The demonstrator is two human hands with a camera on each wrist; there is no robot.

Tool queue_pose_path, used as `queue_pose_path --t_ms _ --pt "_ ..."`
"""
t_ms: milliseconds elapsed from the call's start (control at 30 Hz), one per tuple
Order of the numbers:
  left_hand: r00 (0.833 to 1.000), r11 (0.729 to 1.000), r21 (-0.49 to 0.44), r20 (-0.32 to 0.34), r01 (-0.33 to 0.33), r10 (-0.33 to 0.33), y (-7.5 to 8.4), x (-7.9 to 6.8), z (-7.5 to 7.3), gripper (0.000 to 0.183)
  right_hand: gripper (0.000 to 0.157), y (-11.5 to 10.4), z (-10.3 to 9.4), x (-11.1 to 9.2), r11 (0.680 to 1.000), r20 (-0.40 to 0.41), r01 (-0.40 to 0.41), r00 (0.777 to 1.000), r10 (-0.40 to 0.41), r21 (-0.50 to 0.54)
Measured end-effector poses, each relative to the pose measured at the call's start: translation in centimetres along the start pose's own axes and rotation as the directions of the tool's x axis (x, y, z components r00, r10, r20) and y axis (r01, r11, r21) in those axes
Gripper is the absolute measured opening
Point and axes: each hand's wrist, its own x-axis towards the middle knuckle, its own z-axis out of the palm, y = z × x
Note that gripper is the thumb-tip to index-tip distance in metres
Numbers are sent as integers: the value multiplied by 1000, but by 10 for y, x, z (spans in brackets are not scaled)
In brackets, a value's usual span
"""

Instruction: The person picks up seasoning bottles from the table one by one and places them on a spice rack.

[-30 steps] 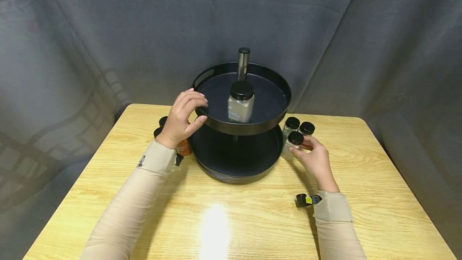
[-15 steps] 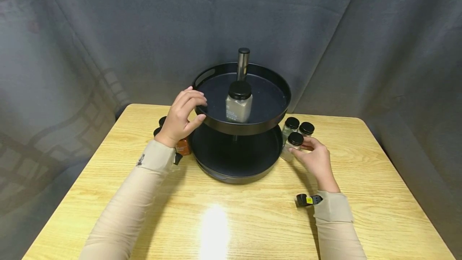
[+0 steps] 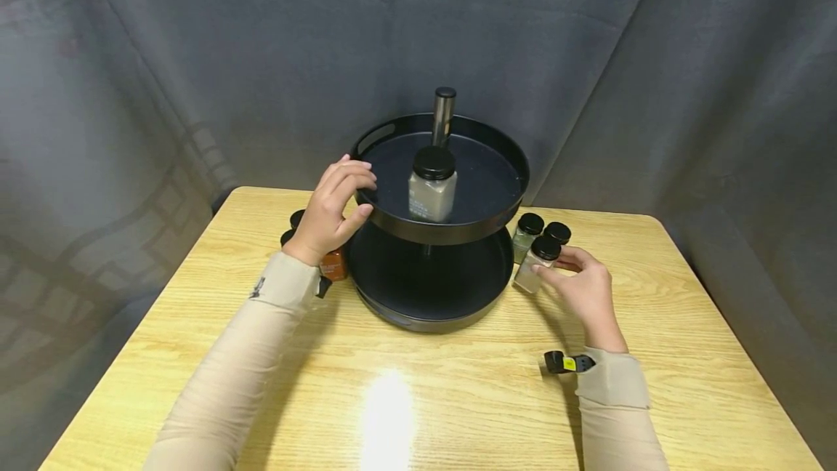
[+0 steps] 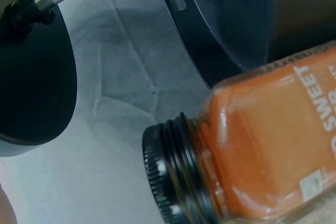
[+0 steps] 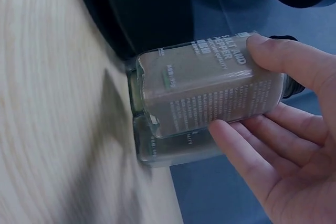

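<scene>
My right hand [image 3: 580, 289] pinches a glass spice jar [image 3: 532, 271] with a black lid between thumb and fingers, right of the two-tier stand. In the right wrist view, this jar [image 5: 205, 87] reads "salt and pepper" and is tilted, overlapping another jar [image 5: 176, 150] behind it. At the upper tray's [image 3: 438, 231] left rim is my left hand [image 3: 327, 208], its fingers loosely bent and thumb apart, with nothing between them. A pale-filled jar [image 3: 431, 195] stands on that tray in front of the centre post [image 3: 443, 115].
Below is the stand's lower tray [image 3: 425, 322]. Left of the stand, an orange-filled jar [image 3: 333, 265] and other black-lidded jars are partly hidden by my left arm. A green-tinted jar [image 3: 525, 240] and another black-lidded one [image 3: 558, 232] stand to the right. A grey curtain [image 3: 392, 35] hangs behind.
My right hand has drawn its jar slightly right, tilting it away from the others. On the upper tray, the jar has shifted slightly left. My left hand stays almost in place.
</scene>
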Motion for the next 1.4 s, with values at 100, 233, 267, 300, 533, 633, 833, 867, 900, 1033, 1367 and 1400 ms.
queue_pose_path --t_ms 100,233,267,300,533,633,833,867,900,1033,1367,1400 --pt "1000 1000 4 5 5 -5 0 -1 1 58 48 -3 -2 0 1000 -17 -16 1000 17 24" --pt "1000 1000 7 9 5 -5 0 -1 3 58 47 -6 -6 -1 999 -37 -21 999 23 46" --pt "1000 1000 8 9 5 -5 0 -1 4 58 47 -7 -7 -1 999 -40 -21 999 23 48" --pt "1000 1000 7 8 5 -5 0 -1 5 58 48 -8 -7 -1 998 -44 -22 999 25 55" --pt "1000 1000 4 11 16 -16 0 0 8 57 45 -15 -10 -4 993 -73 -14 997 22 115" --pt "1000 1000 9 10 17 -17 0 0 8 57 44 -18 -12 -4 987 -80 -12 997 25 160" --pt "1000 1000 11 8 13 -13 -1 0 9 58 42 -24 -15 -5 970 -93 -13 995 37 244" --pt "1000 1000 9 8 11 -11 -1 0 10 58 41 -25 -15 -5 967 -101 -10 994 36 254" --pt "1000 1000 8 8 10 -10 -1 1 10 58 40 -26 -15 -5 965 -110 -4 993 34 261" --pt "1000 1000 9 13 9 -9 -2 1 11 58 36 -31 -17 -7 953 -139 9 990 35 302" --pt "1000 1000 17 11 5 -5 -3 1 13 59 37 -46 -24 -9 927 -188 90 982 -21 364" --pt "1000 1000 18 12 5 -5 -3 1 14 60 37 -48 -24 -9 922 -192 104 981 -33 373"
